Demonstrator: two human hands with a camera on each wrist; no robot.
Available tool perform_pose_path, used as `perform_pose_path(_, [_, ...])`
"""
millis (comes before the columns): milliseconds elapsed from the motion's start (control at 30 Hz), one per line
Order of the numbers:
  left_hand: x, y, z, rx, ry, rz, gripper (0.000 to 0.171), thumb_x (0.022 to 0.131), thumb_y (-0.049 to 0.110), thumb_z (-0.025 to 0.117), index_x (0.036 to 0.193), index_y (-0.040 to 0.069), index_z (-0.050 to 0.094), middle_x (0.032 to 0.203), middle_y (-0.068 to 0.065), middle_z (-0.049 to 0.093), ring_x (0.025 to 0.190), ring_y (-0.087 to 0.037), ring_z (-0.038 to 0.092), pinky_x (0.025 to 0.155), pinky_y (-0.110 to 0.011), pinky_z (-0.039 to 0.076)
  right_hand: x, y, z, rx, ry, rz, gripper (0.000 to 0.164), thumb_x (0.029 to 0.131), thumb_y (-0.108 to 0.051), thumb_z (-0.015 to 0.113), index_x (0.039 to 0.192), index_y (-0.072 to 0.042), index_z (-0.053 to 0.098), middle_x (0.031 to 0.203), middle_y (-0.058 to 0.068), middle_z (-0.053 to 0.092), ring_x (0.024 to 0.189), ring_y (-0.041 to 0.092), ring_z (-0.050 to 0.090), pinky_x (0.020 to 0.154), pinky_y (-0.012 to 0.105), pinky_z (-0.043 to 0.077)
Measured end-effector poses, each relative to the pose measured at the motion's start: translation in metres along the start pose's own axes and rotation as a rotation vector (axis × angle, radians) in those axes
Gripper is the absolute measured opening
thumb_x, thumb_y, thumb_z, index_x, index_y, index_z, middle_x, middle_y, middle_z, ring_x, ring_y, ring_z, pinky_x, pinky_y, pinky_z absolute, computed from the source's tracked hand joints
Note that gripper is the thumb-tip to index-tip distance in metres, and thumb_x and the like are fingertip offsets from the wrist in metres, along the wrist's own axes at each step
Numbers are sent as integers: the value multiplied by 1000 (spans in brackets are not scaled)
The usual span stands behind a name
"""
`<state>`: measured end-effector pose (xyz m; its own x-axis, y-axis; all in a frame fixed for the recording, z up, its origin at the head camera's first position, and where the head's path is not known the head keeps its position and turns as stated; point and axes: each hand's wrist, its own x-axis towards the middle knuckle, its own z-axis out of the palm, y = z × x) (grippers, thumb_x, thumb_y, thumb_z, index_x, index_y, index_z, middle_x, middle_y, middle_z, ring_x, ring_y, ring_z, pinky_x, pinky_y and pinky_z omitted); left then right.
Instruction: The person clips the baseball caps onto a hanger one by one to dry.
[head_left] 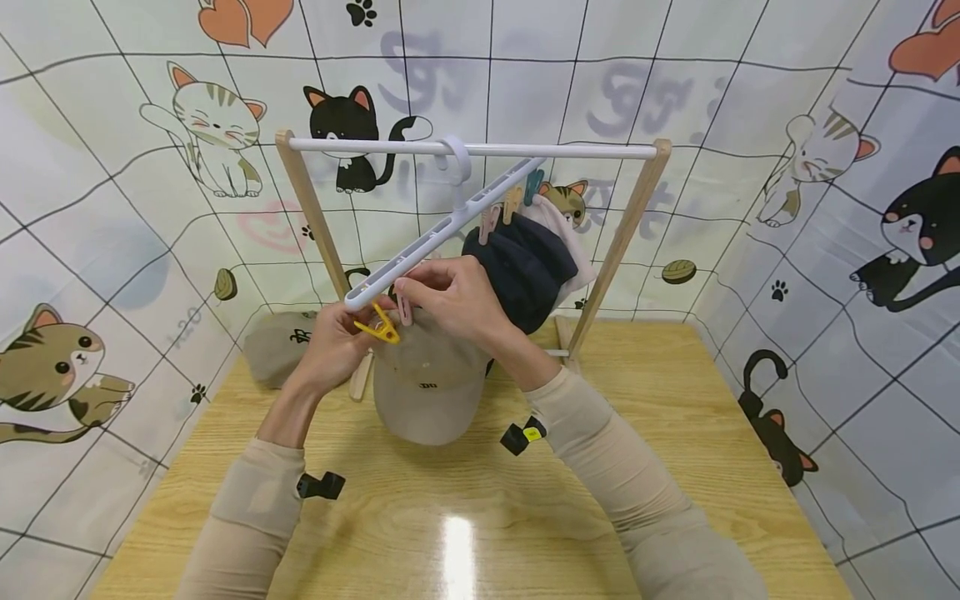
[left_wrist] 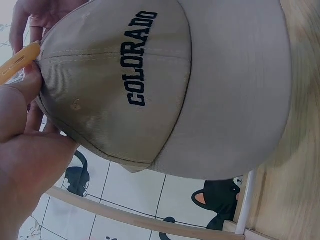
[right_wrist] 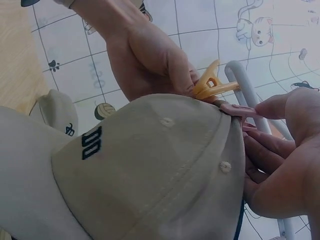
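A beige baseball cap (head_left: 431,417) with dark COLORADO lettering (left_wrist: 140,57) hangs below the near end of a white hanger (head_left: 427,250). My left hand (head_left: 333,350) holds the top of this cap, its thumb beside a yellow clothespin (head_left: 385,331). With thumb and fingers, my right hand (head_left: 465,300) pinches a pink clothespin (right_wrist: 240,110) at the crown's edge. The pink clothespin's jaws sit against the cap fabric; how firmly they bite is hard to tell. Farther along the hanger, a navy cap (head_left: 532,271) and a pale pink cap (head_left: 566,237) hang from clothespins (head_left: 512,204).
The hanger hooks over the white rod (head_left: 570,151) of a rack with wooden legs (head_left: 618,250). Another beige cap (head_left: 277,354) lies on the wooden table (head_left: 675,450) at the back left. A cat-print curtain (head_left: 525,92) surrounds the table at the back and sides.
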<state>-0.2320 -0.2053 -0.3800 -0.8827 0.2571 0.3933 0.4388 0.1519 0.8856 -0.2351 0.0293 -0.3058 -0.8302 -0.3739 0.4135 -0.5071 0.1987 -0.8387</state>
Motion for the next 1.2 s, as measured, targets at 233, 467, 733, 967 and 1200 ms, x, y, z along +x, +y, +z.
perform_pose_path(233, [1,2,2,-14,39,7,38,94,-24,53,120,-5,75,104,16,81,93,-3,74,76,-20,61,0,0,0,-20,5,6,22,107,-24,77,116,-7,88,107,7,88,96,13,82,82,27,60])
perform_pose_path(467, [0,2,6,-10,78,25,37,93,-25,56,117,-6,75,103,17,80,87,-3,70,71,-19,58,-1,1,1,-25,10,4,23,106,-25,78,117,-7,88,107,8,88,97,14,82,83,27,62])
perform_pose_path(733, [1,2,6,-12,61,12,39,95,-23,52,124,-8,73,112,18,79,95,-4,71,78,-19,60,-1,1,1,5,21,15,22,104,-25,82,113,-7,89,104,9,88,95,14,84,83,26,63])
perform_pose_path(967, [2,2,5,-15,53,17,38,96,-23,51,125,-9,71,116,19,79,102,-3,74,87,-19,62,-1,0,0,7,12,31,22,104,-25,83,112,-6,88,104,9,88,93,13,82,81,26,62])
perform_pose_path(1200, [2,2,7,-8,69,37,29,101,-16,60,125,-6,71,113,18,79,100,-3,71,88,-18,59,1,0,-3,-9,-4,21,22,102,-28,84,109,-8,87,102,7,87,91,14,82,80,27,60])
